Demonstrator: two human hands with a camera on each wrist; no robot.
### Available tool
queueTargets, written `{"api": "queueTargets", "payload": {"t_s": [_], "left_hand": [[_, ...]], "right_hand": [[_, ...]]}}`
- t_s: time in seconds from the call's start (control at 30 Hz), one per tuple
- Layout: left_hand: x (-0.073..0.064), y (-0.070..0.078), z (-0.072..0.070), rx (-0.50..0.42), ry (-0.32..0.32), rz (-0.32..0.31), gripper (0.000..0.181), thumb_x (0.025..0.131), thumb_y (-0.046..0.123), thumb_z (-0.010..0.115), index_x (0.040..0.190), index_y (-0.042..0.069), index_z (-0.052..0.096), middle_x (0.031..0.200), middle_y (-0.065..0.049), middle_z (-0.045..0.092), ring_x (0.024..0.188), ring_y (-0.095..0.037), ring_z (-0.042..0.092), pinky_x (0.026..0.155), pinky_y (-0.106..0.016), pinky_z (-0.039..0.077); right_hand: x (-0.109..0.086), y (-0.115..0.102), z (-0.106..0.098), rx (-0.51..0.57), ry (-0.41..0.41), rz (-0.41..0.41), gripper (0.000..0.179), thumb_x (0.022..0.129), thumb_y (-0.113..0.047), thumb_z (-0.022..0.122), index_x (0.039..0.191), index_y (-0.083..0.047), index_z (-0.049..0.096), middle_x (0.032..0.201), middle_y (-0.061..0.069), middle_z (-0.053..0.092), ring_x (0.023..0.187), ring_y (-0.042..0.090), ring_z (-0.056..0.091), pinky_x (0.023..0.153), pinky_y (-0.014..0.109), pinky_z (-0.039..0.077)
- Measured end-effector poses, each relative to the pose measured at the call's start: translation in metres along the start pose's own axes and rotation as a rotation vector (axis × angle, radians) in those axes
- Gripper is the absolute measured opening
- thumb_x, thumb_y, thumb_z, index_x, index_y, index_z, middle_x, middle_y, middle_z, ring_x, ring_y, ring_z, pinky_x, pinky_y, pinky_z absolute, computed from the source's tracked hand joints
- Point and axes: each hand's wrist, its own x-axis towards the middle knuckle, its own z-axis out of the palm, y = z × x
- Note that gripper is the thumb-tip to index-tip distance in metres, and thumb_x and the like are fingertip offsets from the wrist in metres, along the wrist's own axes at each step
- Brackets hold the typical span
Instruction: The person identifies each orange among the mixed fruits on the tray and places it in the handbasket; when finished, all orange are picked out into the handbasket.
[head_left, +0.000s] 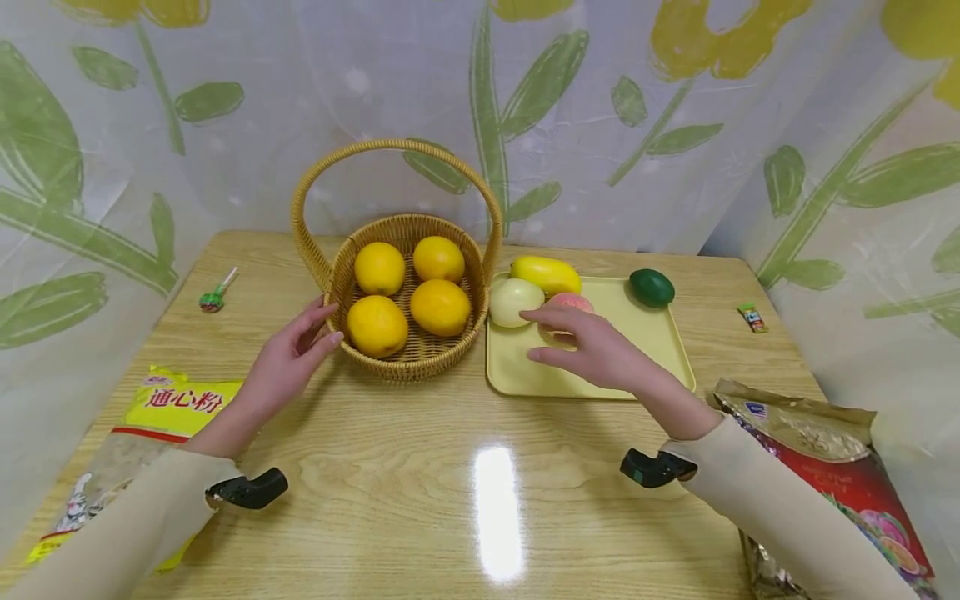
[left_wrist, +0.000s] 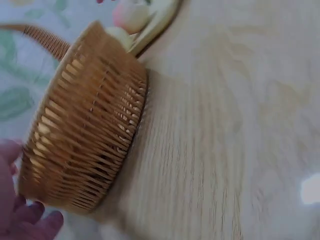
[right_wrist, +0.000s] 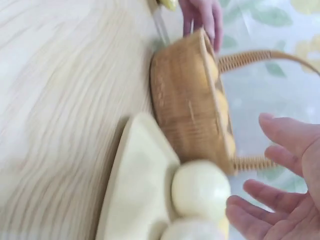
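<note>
A wicker basket (head_left: 408, 371) with a tall hoop handle stands at the table's back, holding several yellow-orange fruits (head_left: 440, 307). My left hand (head_left: 291, 350) is at the basket's left rim, fingers loosely bent and spread against its side. Just right of the basket lies a pale yellow tray (head_left: 517, 371). My right hand (head_left: 592, 346) hovers over it, fingers apart and holding nothing. By its fingertips sits a whitish round fruit (head_left: 515, 302). A pink fruit (head_left: 572, 301) is partly hidden behind this hand. A long yellow fruit (head_left: 546, 273) and a dark green avocado (head_left: 652, 287) lie towards the tray's back.
At the left are a green lollipop (head_left: 212, 301) and a yellow pasta bag (head_left: 176, 404), partly under my left forearm. On the right lie a small wrapped candy (head_left: 753, 317) and a red-and-gold bag (head_left: 817, 450). Flowered cloth (head_left: 585, 150) hangs behind the table.
</note>
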Motion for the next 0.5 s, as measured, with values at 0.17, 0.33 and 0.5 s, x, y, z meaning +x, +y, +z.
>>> {"api": "queueTargets", "payload": {"t_s": [0.17, 0.33, 0.5], "left_hand": [[-0.010, 0.015, 0.000, 0.301, 0.016, 0.267, 0.049, 0.098, 0.017, 0.062, 0.142, 0.002, 0.049, 0.156, -0.020, 0.029, 0.113, -0.032, 0.061, 0.095, -0.052, 0.050], [-0.013, 0.025, 0.001, 0.539, -0.064, 0.532, 0.050, 0.097, 0.019, 0.063, 0.143, 0.004, 0.048, 0.156, -0.017, 0.031, 0.116, -0.027, 0.060, 0.093, -0.048, 0.052], [-0.005, 0.026, -0.003, 0.776, -0.171, 0.838, 0.055, 0.107, 0.041, 0.034, 0.147, 0.004, 0.042, 0.156, -0.018, 0.031, 0.142, -0.039, 0.029, 0.118, -0.050, 0.023]], "right_hand": [[-0.031, 0.020, -0.014, 0.009, 0.086, 0.063, 0.055, 0.093, -0.022, 0.069, 0.143, -0.007, 0.050, 0.144, 0.011, 0.048, 0.130, 0.031, 0.047, 0.105, 0.050, 0.044], [-0.048, 0.034, -0.023, -0.102, 0.134, 0.035, 0.052, 0.096, -0.021, 0.065, 0.143, -0.007, 0.049, 0.145, 0.015, 0.046, 0.131, 0.033, 0.044, 0.104, 0.053, 0.044], [-0.054, 0.046, -0.026, -0.299, 0.135, -0.098, 0.055, 0.095, -0.020, 0.066, 0.146, -0.010, 0.047, 0.150, 0.020, 0.037, 0.134, 0.040, 0.037, 0.100, 0.061, 0.041]]}}
